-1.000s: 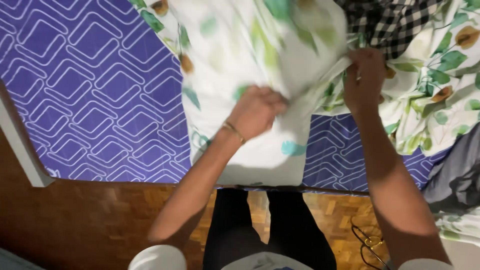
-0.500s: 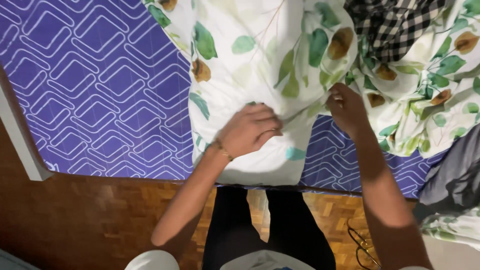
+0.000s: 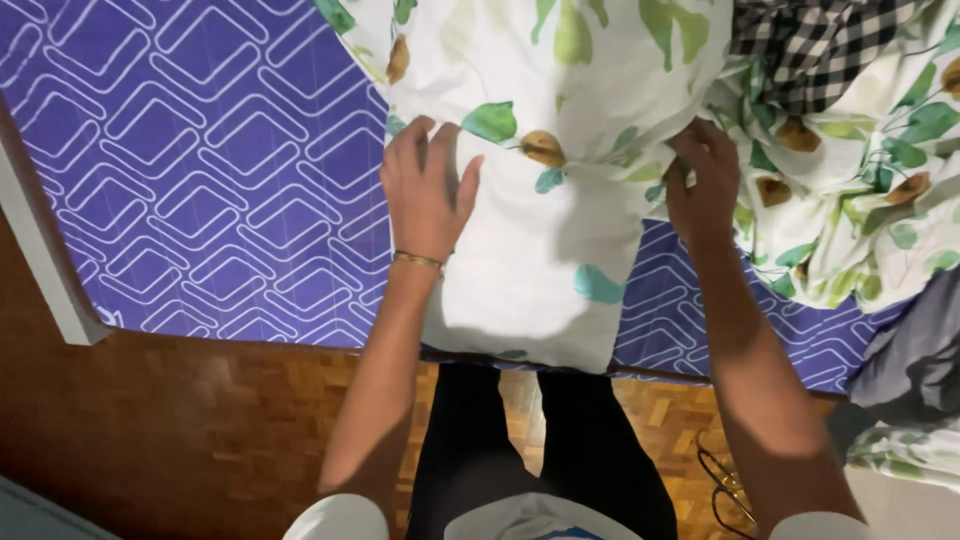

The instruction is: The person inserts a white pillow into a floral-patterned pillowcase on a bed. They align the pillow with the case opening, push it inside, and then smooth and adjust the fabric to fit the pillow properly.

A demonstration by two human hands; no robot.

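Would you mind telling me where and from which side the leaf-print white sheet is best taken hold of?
Probably at the bunched fold of the leaf-print white sheet beside the right hand, coming from the near edge of the purple mattress. There the cloth gathers into a ridge; under the left hand it lies flat.

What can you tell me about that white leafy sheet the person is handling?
The sheet is white, soft-looking cloth printed with green leaves and brown fruit shapes. It lies rumpled on a purple patterned mattress, one part hanging over the near edge. The left hand lies flat on it; the right hand pinches a bunched fold. A black-and-white checked cloth lies on its far right part.
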